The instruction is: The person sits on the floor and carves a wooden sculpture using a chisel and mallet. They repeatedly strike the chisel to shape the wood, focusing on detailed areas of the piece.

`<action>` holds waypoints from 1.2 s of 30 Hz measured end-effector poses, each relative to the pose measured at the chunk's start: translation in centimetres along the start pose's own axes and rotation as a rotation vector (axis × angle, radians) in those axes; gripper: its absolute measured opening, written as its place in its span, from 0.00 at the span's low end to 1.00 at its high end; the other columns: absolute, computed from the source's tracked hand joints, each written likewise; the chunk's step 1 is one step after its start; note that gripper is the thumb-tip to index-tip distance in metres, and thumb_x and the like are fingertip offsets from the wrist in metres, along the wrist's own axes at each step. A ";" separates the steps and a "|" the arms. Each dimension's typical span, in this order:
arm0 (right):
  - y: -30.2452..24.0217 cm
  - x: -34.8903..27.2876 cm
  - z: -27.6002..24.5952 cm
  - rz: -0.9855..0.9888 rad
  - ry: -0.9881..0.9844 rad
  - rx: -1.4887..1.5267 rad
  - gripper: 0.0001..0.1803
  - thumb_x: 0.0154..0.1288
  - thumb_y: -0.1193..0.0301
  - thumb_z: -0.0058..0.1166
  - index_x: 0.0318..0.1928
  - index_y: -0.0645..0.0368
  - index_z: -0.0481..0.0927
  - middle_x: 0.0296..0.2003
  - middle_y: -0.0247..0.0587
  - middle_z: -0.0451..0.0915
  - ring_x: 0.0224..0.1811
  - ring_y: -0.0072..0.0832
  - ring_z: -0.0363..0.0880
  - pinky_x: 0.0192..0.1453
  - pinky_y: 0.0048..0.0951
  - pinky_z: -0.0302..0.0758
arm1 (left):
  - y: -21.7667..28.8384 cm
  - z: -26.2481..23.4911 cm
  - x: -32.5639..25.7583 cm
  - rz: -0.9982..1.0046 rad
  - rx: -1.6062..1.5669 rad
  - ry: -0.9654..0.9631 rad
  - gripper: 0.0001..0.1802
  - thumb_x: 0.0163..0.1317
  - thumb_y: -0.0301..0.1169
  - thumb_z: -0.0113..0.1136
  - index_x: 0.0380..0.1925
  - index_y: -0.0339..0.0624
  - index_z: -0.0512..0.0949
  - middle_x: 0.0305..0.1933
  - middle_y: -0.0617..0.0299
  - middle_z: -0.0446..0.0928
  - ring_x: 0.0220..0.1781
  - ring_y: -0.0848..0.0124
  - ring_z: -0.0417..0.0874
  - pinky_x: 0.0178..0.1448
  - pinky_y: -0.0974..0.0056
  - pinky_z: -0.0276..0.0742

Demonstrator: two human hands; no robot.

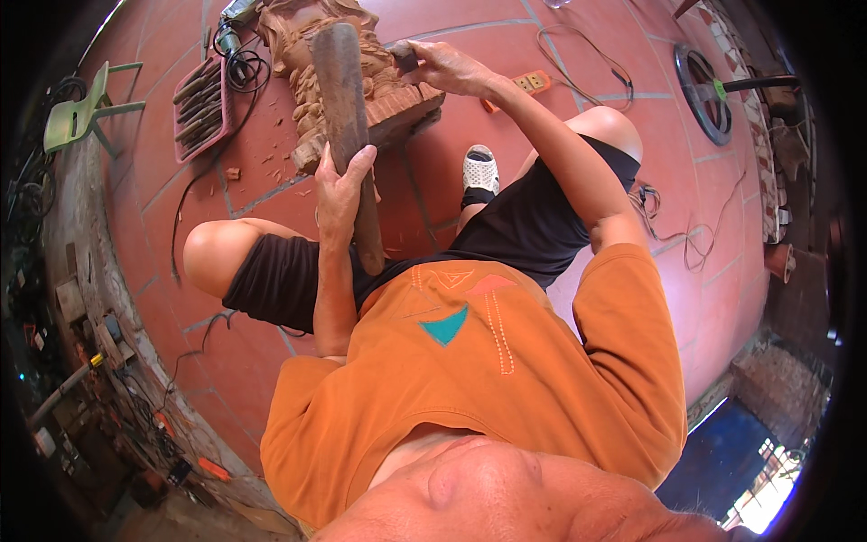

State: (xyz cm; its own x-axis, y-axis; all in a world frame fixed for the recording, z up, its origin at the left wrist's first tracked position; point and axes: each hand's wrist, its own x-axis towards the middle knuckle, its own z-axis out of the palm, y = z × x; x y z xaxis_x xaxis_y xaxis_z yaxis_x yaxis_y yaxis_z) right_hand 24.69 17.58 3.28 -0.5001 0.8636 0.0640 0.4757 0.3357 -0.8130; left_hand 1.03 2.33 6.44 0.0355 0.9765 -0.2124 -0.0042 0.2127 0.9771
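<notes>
My left hand (343,188) is wrapped round a long, worn wooden mallet (340,99), shaped like a flat club. Its broad end points away from me and its narrow end comes down near my lap. Beyond it lies a large reddish-brown wood carving (312,68) with deep relief, partly hidden by the mallet. My right hand (452,69) is closed at the right side of the carving. A short dark piece (405,59) sticks out from its fingertips; it could be the end of a tool, but I cannot tell its kind.
A pink tray (223,113) of several chisels stands left of the carving, with a corded power tool (229,38) behind it. Wood chips (233,173) lie on the red tiles. An orange power strip (531,83), loose cables, a green chair (81,116) and a black wheel-like ring (703,95) are around.
</notes>
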 end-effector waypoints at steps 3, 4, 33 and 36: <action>0.3 -0.1 0.3 -0.030 0.002 -0.054 0.16 0.65 0.74 0.61 0.52 0.59 0.76 0.44 0.42 0.84 0.46 0.36 0.82 0.55 0.37 0.78 | 0.1 0.1 -0.1 0.005 0.022 -0.007 0.17 0.67 0.39 0.65 0.43 0.38 0.74 0.26 0.64 0.74 0.17 0.76 0.76 0.20 0.70 0.74; 0.5 -0.1 0.3 -0.065 0.009 -0.051 0.17 0.65 0.72 0.63 0.52 0.59 0.75 0.43 0.46 0.84 0.45 0.41 0.82 0.52 0.40 0.77 | 0.2 0.1 -0.2 0.008 0.026 -0.009 0.16 0.67 0.39 0.65 0.43 0.38 0.74 0.26 0.64 0.74 0.17 0.76 0.76 0.20 0.70 0.74; -1.6 -0.1 1.6 -0.135 -0.052 -0.288 0.28 0.61 0.73 0.62 0.61 0.62 0.71 0.41 0.61 0.83 0.48 0.58 0.81 0.50 0.52 0.78 | -0.2 2.0 0.0 0.169 -0.028 0.042 0.14 0.70 0.33 0.61 0.48 0.38 0.72 0.28 0.63 0.75 0.20 0.77 0.76 0.22 0.70 0.76; -1.1 0.0 1.5 -0.171 -0.042 -0.263 0.21 0.61 0.74 0.62 0.54 0.62 0.73 0.38 0.58 0.84 0.45 0.56 0.82 0.48 0.50 0.78 | 0.2 1.0 -0.3 0.008 0.119 -0.094 0.17 0.68 0.36 0.65 0.47 0.36 0.74 0.27 0.65 0.75 0.20 0.78 0.76 0.22 0.70 0.74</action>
State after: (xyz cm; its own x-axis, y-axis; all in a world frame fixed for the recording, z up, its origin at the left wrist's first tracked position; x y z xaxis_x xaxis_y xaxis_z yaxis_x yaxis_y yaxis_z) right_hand 23.05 16.63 3.32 -0.6155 0.7720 0.1588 0.5500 0.5650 -0.6150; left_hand 1.98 2.03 6.73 0.1292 0.9695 -0.2082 0.1133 0.1942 0.9744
